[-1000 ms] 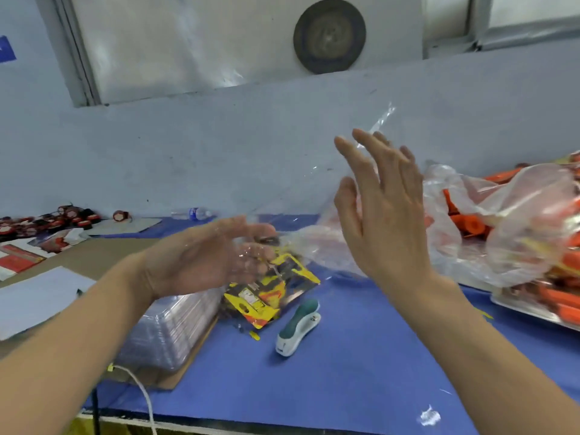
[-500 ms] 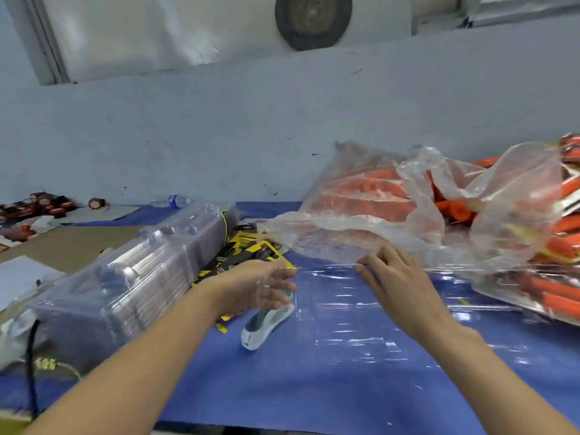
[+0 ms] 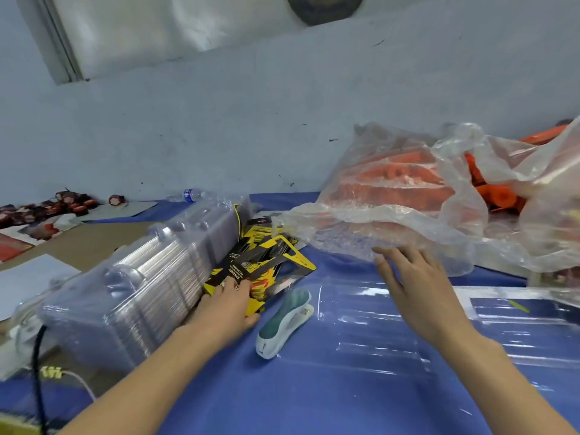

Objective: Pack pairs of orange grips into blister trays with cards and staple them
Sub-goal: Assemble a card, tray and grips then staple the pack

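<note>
Orange grips (image 3: 392, 180): heaped inside a crumpled clear bag, upper right.
Blister tray (image 3: 361, 324): clear, lying flat on blue cloth, lower centre-right.
Tray stack (image 3: 141, 284): nested, on its side, left.
Cards (image 3: 266, 259): black-and-yellow, fanned heap, centre, against the stack.
Stapler (image 3: 285, 321): white-teal, between cards and tray.

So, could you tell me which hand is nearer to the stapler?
Left. The left hand is just left of the stapler, at the yellow-and-black cards; the right hand is farther off to its right, open above the clear blister tray.
</note>
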The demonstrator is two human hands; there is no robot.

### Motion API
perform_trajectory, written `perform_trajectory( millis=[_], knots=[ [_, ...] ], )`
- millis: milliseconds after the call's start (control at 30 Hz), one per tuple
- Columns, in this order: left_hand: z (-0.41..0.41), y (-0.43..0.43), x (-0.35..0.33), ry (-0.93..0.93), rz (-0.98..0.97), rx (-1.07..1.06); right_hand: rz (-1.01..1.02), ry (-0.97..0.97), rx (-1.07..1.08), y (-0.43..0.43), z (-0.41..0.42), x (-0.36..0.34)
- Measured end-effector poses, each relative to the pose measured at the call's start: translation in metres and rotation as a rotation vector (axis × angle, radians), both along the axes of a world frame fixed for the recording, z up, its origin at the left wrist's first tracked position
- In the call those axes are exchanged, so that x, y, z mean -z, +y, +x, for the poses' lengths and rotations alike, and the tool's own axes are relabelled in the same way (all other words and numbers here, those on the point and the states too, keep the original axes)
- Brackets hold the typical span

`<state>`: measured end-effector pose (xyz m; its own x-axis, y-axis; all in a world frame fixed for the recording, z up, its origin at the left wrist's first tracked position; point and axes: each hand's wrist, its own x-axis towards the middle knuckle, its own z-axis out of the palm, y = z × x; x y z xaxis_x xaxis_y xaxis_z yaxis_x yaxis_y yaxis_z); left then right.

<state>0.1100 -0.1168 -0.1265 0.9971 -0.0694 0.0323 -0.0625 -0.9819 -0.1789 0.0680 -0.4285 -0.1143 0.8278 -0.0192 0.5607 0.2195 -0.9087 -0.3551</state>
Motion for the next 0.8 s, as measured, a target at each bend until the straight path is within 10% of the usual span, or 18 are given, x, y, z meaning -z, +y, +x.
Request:
perform_trajectory(
  millis=[433, 800],
  knots=[
    [-0.005, -0.039, -0.089, -0.839, -0.368, 0.137, 0.33, -0.06, -0.04, 0.012, -0.013, 0.004],
    [-0.017, -0.054, -0.077, -0.644, 0.05, 0.392, 0.465, 0.107, -0.333, 0.08, 0.004, -0.01]
  ],
)
